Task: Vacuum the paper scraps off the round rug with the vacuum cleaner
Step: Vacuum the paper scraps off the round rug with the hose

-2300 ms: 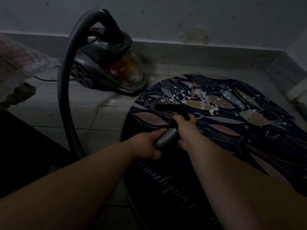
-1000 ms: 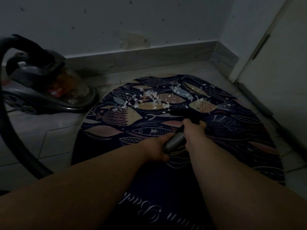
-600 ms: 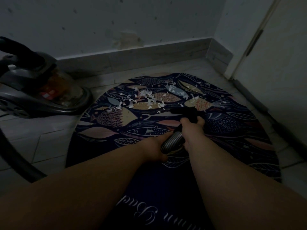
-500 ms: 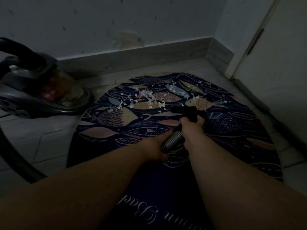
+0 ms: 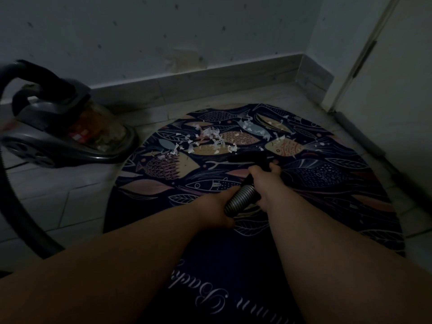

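A dark round rug (image 5: pixel 327 183) with a fish pattern lies on the tiled floor. White paper scraps (image 5: pixel 215 139) are scattered over its far part. My left hand (image 5: pixel 216 208) grips the ribbed vacuum hose (image 5: pixel 240 199) near its end. Just ahead of it, my right hand (image 5: pixel 263 178) grips the black neck behind the nozzle (image 5: pixel 250 158). The nozzle sits low over the rug just short of the scraps. The canister vacuum cleaner (image 5: pixel 63 136) stands on the floor to the left of the rug, its dark hose (image 5: pixel 14 206) looping down the left side.
A wall with a tiled skirting (image 5: pixel 210 83) runs behind the rug. A white door (image 5: pixel 397 90) and its frame stand on the right, close to the rug's edge. Bare grey floor tiles (image 5: pixel 58 202) lie between the vacuum cleaner and me.
The view swung right, so the vacuum cleaner now sits at the far left. The nozzle moved from the scraps' left side to their near right edge. Both hands keep their grip.
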{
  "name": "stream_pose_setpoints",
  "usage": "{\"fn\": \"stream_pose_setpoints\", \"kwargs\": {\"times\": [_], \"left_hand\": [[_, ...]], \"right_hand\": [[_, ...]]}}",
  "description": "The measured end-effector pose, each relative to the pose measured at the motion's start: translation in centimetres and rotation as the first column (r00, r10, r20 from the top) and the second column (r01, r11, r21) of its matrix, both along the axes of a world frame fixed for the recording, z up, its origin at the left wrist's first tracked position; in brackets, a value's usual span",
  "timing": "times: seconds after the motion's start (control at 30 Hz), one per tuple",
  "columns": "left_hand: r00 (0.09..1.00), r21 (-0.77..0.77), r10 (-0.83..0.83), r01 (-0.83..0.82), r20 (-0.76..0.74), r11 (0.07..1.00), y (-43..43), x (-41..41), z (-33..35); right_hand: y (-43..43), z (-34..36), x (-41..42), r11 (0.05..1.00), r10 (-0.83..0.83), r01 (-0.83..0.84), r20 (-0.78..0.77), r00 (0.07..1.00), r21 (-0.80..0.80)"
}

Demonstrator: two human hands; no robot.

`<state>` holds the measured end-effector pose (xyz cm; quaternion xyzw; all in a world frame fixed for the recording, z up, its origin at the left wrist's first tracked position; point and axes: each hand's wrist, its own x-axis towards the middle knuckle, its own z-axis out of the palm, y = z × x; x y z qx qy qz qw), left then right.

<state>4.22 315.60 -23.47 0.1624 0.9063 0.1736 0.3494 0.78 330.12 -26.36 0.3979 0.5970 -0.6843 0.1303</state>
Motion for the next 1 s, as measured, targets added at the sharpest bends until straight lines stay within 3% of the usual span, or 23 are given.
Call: {"fn": "stream_pose_setpoints", "kwargs": {"times": [0.37, 0.6, 0.9, 1.0], "left_hand": [[1.000, 0.011, -0.011, 0.011, -0.002, 1.000, 0.7, -0.5, -0.1], [1.000, -0.011, -0.009, 0.008, -0.015, 1.000, -0.6, -0.6, 0.5], [1.000, -0.007, -0.005, 0.005, -0.008, 1.000, 0.5, -1.1, -0.1], [1.000, -0.016, -0.006, 0.006, -0.009, 1.000, 0.6, -1.4, -0.3]], "right_hand": [[0.2, -0.4, -0.1, 0.992, -0.080, 0.083, -0.039, 0.996, 0.097], [-0.4, 0.3, -0.4, 1.000, 0.024, -0.024, -0.015, 1.000, 0.003], [-0.1, 0.3, -0.5, 0.978, -0.089, 0.095, -0.037, 0.995, 0.184], [0.0, 0.0, -0.8, 0.985, -0.094, 0.097, -0.028, 0.995, 0.143]]}}
